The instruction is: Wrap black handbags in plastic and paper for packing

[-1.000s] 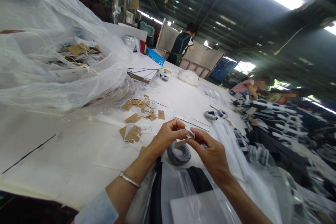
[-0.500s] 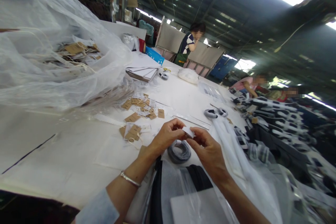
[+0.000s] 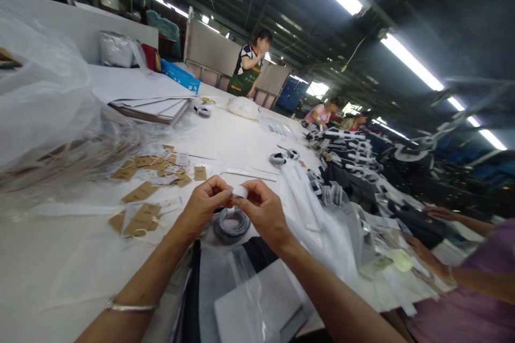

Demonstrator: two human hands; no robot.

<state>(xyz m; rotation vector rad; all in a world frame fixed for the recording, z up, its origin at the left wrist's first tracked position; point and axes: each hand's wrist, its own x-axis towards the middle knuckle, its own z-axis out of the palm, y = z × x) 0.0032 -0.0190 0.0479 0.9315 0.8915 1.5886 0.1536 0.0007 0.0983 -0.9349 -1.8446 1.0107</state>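
Between the fingertips of both hands is a small white piece [image 3: 240, 191], perhaps a label or a bit of tape. My left hand [image 3: 208, 199] pinches its left end, and my right hand [image 3: 264, 209] pinches its right end. Just below them lies a grey coiled ring [image 3: 232, 231], like a rolled strap, on the table. Nearer to me, under my forearms, is a clear plastic bag [image 3: 263, 311] over something grey and black with a white card. Brown hang tags [image 3: 140, 218] with white strings lie left of my left hand.
A large translucent bag [image 3: 44, 118] slumps on the left, beside stacked white sheets [image 3: 148, 91]. White foam wrap [image 3: 306, 209] and piled black-and-white goods [image 3: 346, 150] line the right. A co-worker's hands [image 3: 426, 257] work at lower right; other people stand farther back.
My view has turned to the right, so the table has shifted left and a co-worker in purple now shows at lower right. Both hands still hold the white piece.
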